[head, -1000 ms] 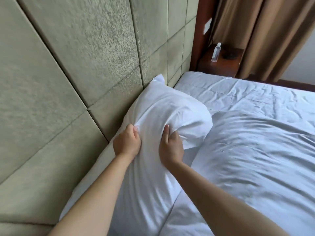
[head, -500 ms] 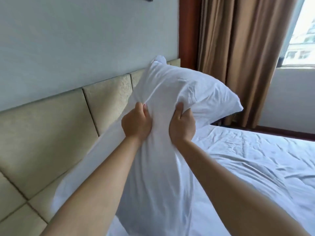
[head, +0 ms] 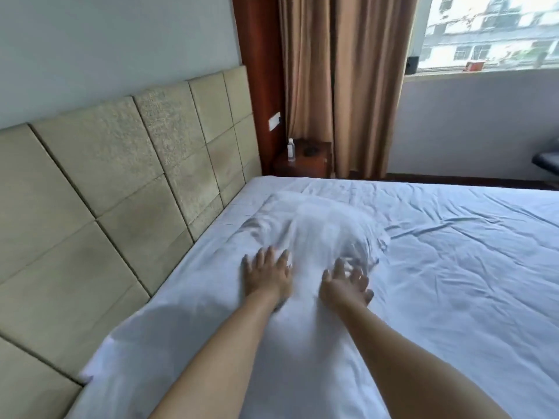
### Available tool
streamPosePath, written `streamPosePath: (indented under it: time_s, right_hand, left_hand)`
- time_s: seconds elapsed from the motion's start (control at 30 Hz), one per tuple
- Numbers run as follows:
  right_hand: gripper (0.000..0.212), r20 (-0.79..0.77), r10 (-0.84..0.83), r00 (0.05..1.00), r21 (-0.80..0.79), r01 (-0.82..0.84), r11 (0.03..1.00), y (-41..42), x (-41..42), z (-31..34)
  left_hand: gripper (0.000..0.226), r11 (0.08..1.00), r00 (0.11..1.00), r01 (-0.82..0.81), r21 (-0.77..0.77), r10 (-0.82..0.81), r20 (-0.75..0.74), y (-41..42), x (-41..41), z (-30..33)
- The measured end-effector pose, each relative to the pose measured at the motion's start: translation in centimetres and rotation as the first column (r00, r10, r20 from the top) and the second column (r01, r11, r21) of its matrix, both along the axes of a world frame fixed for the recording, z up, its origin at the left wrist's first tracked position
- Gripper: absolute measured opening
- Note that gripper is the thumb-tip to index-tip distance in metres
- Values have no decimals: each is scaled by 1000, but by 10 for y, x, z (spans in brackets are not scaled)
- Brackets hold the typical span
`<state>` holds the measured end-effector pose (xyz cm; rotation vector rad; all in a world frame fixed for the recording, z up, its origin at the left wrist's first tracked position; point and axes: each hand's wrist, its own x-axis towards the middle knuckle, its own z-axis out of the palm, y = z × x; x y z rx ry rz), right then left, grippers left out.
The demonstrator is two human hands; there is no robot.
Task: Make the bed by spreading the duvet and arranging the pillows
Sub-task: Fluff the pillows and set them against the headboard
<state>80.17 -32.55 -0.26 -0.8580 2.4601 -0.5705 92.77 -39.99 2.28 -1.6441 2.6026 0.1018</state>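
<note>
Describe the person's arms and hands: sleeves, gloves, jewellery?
Both forearms are bare for all that shows, with no sleeve in view. The left hand and right hand wear no gloves. No watch, ring or bracelet shows, though the fingers are motion-blurred.

Pillow (head: 326,228) smeared by motion blur, right-hand fingers (head: 357,275) blurred, forearms cut by bottom edge

The padded headboard (head: 115,182) walls off the left side of the bed (head: 453,267) — no passage there. The blurred white pillow (head: 326,234) lies directly ahead of both hands. To the right, the wrinkled duvet (head: 469,297) stretches wide and flat — free room.
</note>
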Motion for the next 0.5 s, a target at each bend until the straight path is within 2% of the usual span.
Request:
streamPosePath:
  time_s: [0.13,0.27,0.4,0.5]
  right_hand:
    - [64,130,41,991,36,-46,998,24,-8,-18]
    - [74,343,57,938,-62,-38,997,33,3,-28]
    - [79,353,64,933,-56,-47,997,44,29,-29]
    - [85,390,30,920,-87,5,996,52,48,-25]
  left_hand:
    - [51,996,990,-57,66,48,132,5,-5,3]
    - [52,989,988,-91,116,75,136,9,16,1]
    - [53,987,993,-56,148,41,107,22,38,-2]
    - [55,984,996,30,176,-44,77,31,58,-4]
